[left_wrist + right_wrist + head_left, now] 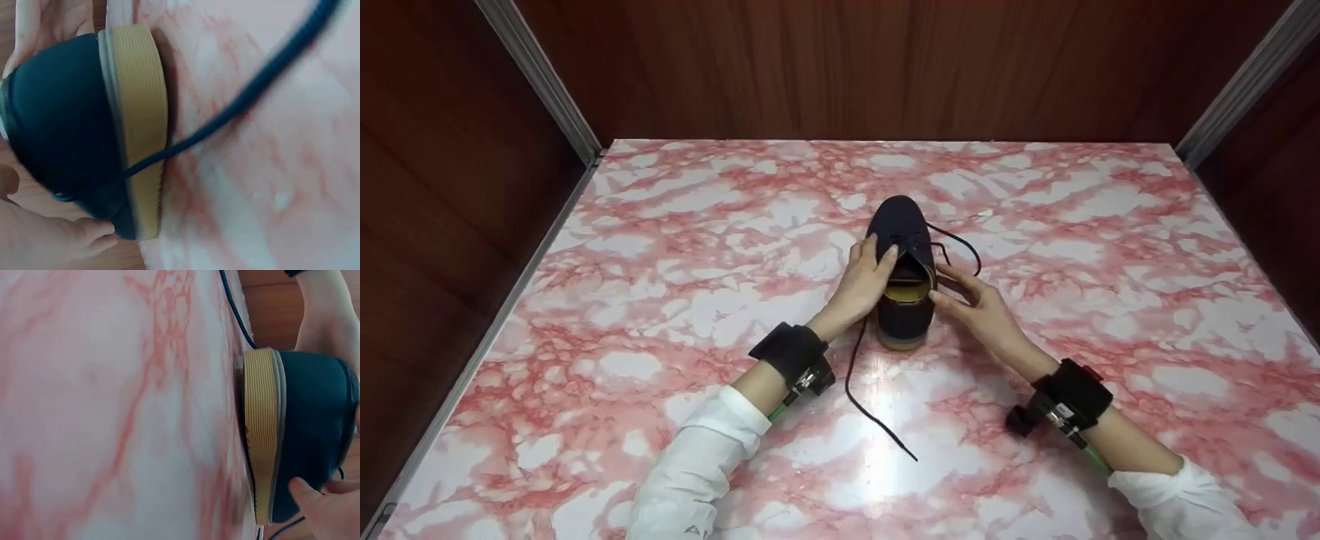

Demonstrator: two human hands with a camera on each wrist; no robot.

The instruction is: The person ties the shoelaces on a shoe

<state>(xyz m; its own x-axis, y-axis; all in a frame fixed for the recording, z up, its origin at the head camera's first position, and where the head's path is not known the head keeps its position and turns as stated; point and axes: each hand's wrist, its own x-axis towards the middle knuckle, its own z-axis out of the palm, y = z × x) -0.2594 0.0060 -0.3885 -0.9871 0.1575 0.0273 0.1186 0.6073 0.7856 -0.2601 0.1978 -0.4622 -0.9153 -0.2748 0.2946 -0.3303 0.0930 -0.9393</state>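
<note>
A dark navy lace-up shoe (900, 217) stands upright on its tan ribbed sole (261, 416), toe pointing away and heel towards me. My left hand (861, 283) holds its left side, the thumb near the front of the opening and the fingers along the outside. On the opposite side, my right hand (986, 315) grips near the opening's rim, with a finger against the upper in the right wrist view. One dark shoelace end (855, 390) trails from the left side towards me. Another lace loop (971, 251) lies to the right. The yellowish insole (904, 291) shows inside.
The shoe is near the middle of a table (660, 300) with a red-and-white marbled top. Brown wood-grain panels (847, 67) with grey metal corner posts (547, 75) close off the back and both sides.
</note>
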